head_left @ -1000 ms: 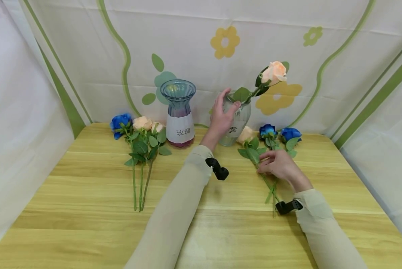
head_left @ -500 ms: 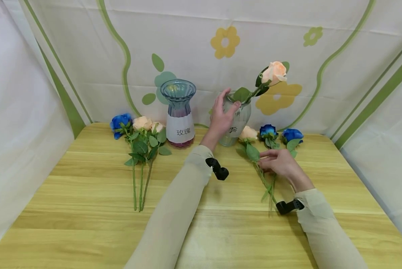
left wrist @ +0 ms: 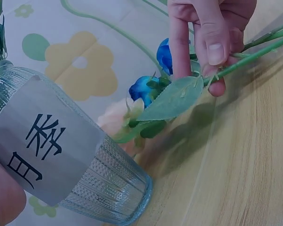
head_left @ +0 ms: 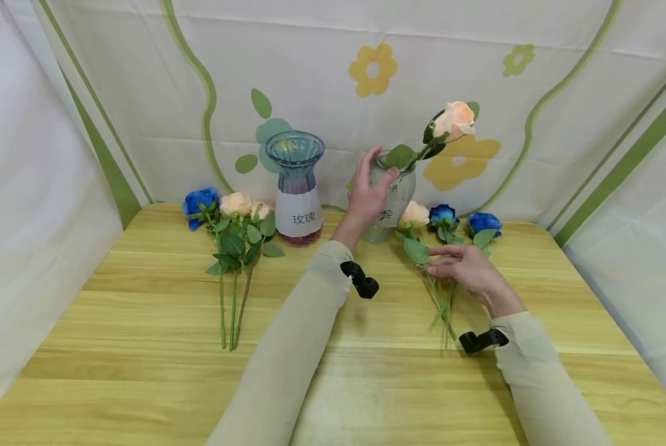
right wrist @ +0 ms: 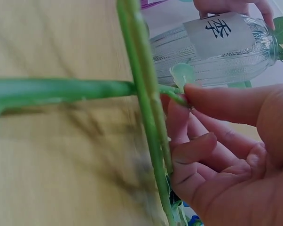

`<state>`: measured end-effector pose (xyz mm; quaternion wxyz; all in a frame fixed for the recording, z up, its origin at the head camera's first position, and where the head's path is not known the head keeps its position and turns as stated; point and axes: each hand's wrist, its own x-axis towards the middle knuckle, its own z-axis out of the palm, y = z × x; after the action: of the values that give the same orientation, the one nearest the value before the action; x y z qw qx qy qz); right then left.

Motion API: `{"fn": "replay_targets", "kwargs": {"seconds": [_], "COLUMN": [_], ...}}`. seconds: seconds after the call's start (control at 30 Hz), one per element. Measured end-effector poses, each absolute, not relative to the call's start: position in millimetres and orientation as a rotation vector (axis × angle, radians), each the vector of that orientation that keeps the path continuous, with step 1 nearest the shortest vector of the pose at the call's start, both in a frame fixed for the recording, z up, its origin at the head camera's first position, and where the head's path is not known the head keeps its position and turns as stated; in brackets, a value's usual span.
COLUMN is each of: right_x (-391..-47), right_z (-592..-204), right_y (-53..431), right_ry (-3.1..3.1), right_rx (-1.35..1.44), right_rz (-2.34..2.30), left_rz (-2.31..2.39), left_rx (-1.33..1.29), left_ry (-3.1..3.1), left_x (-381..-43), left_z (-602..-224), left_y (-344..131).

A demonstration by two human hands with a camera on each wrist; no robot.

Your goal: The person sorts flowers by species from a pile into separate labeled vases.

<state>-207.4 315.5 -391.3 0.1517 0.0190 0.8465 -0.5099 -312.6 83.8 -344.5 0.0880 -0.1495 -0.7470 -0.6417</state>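
My left hand [head_left: 368,189] grips a clear glass vase [head_left: 402,189] around its neck. One peach rose [head_left: 454,122] leans to the right out of that vase. Close to the vase's right side, my right hand [head_left: 466,269] pinches the green stem [right wrist: 177,97] of a second peach rose [head_left: 414,214] between thumb and forefinger, just below a leaf [left wrist: 172,101]. Beside it lie two blue roses [head_left: 443,215], their stems partly hidden behind the right hand. A white paper label with dark characters wraps the vase in the left wrist view.
A blue-to-pink glass vase [head_left: 298,179] with a white label stands left of the clear vase. Further left, one blue rose [head_left: 201,207] and two peach roses [head_left: 235,204] lie on the wooden table [head_left: 160,371]. A printed curtain [head_left: 310,62] hangs behind.
The pinched peach rose has shifted slightly, its head up and right and its lower stem leftward. My right hand moves a little, while the left hand stays on the vase.
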Motion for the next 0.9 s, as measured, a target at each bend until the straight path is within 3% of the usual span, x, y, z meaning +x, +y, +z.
{"fn": "replay_targets", "kwargs": {"seconds": [0.37, 0.9], "right_x": [-204.7, -206.4], "right_z": [-386.8, -381.4], "right_y": [311.5, 306.5], "right_ry": [2.471, 2.129], "right_rx": [0.104, 0.256], "right_rz": [-1.495, -2.278], "left_rz": [-1.903, -1.925], "left_rx": [-0.436, -0.448], "left_ry": [-2.231, -2.221], "left_x": [-314.2, -313.5], "left_z": [-346.8, -345.1], "left_y": [84.9, 83.2]}}
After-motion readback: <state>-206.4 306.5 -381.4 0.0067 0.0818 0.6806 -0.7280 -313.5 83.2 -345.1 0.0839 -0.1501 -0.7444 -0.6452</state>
